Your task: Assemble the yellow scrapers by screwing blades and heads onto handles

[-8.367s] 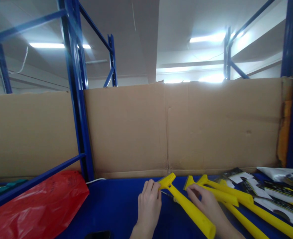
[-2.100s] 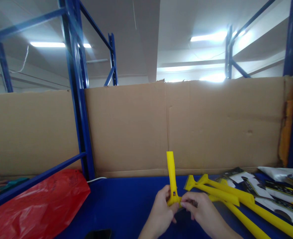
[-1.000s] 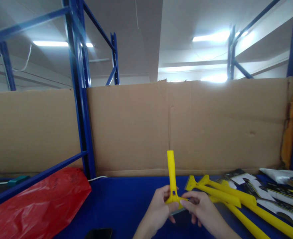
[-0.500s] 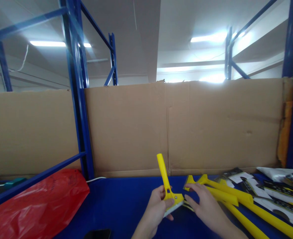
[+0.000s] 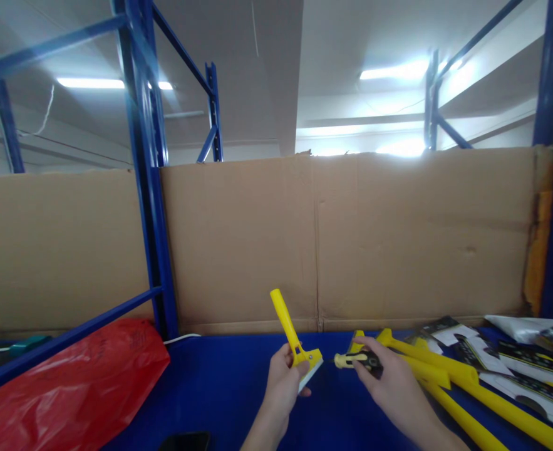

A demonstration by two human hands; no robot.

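Observation:
A yellow scraper (image 5: 284, 318) is gripped by its head in my left hand (image 5: 280, 383), its handle tilted up and to the left. A pale blade edge runs along the head's lower right side, and a small screw shows in the yellow plastic. To the right, my right hand (image 5: 389, 385) is closed on a screwdriver (image 5: 346, 360) with a yellow and black handle. Its tip points left toward the scraper, apart from it. Just behind my right hand lie more yellow scrapers (image 5: 454, 369), partly covered by the hand.
Packaged items in black and white wrapping (image 5: 525, 382) lie at the right. A red plastic bag (image 5: 79, 382) fills the left, beside a blue rack post (image 5: 156, 250). A dark flat object (image 5: 185, 441) sits at the front edge. Cardboard (image 5: 238, 250) walls off the back.
My left hand has moved left with the scraper. My right hand has picked up the screwdriver, whose handle now shows in its fingers.

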